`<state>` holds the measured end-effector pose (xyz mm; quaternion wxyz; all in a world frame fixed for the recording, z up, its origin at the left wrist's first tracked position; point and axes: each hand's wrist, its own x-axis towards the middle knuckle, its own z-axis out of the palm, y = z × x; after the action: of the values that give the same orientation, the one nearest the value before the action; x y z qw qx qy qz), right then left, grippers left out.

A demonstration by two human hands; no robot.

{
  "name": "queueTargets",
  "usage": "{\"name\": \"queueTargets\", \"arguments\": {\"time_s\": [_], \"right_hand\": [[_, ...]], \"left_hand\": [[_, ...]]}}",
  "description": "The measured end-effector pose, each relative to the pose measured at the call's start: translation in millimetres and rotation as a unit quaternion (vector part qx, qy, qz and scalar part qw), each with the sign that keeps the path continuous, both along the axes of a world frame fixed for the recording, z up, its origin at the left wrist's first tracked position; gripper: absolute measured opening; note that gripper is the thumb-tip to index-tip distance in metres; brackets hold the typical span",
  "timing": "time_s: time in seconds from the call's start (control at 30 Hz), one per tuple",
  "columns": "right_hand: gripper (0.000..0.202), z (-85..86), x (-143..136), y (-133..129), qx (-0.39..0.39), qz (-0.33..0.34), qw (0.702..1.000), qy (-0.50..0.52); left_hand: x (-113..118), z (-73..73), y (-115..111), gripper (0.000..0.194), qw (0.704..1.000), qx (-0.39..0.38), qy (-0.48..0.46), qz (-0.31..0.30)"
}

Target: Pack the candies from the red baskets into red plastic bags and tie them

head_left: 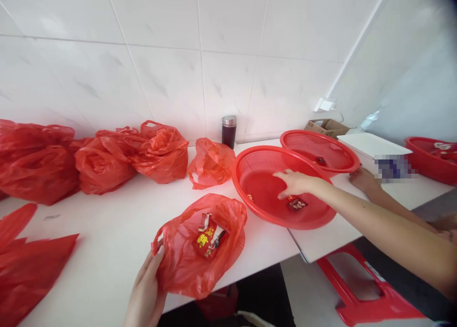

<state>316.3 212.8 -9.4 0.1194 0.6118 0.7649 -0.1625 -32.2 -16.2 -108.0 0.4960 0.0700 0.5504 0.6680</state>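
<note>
Standing at left on the desk (107, 251), bulging red bags (160, 155) look filled; my left fingers (156, 260) grip the edge of the open bag (178, 260), apparently part-filled with packets (204, 240); my right fingers (283, 176), spread and empty, hover over the basket (262, 184), where few packets remain.

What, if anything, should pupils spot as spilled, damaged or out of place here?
Nothing looks spilled or clearly damaged: small packets lie inside the open red bag and the nearest red basket. The dark flask, upright by the wall, seems slightly odd among bags and baskets.
</note>
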Motion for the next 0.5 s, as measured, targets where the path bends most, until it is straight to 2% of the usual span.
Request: {"name": "queueTargets", "arguments": {"time_s": [0.07, 0.13, 0.2, 0.3, 0.37, 0.5], "right_hand": [[0.097, -21.4, 23, 9, -0.072, -0.016, 0.996, -0.053], [0.084, -38.4, 35, 10, -0.111, -0.003, 0.993, -0.047], [0.065, -47.8, 38, 8, -0.128, 0.010, 0.991, -0.025], [0.039, -50.5, 39, 8, -0.164, 0.026, 0.986, -0.001], [0.030, -49.7, 40, 9, -0.186, 0.033, 0.982, 0.012], [0.036, -48.8, 43, 11, -0.186, 0.042, 0.981, 0.034]], "left_hand": [[-1, -1.5, -1, 0.029, 1.000, -0.007, -0.004, -0.004], [-1, -1.5, -2, 0.033, 1.000, -0.015, -0.012, -0.012], [1, -0.4, -2, 0.034, 1.000, -0.020, -0.016, -0.014], [4, 2.1, -1, 0.030, 0.999, -0.030, -0.017, -0.003], [6, 3.2, 0, 0.024, 0.999, -0.040, -0.015, 0.005], [7, 1.8, 1, 0.019, 0.999, -0.044, -0.004, 0.001]]}}
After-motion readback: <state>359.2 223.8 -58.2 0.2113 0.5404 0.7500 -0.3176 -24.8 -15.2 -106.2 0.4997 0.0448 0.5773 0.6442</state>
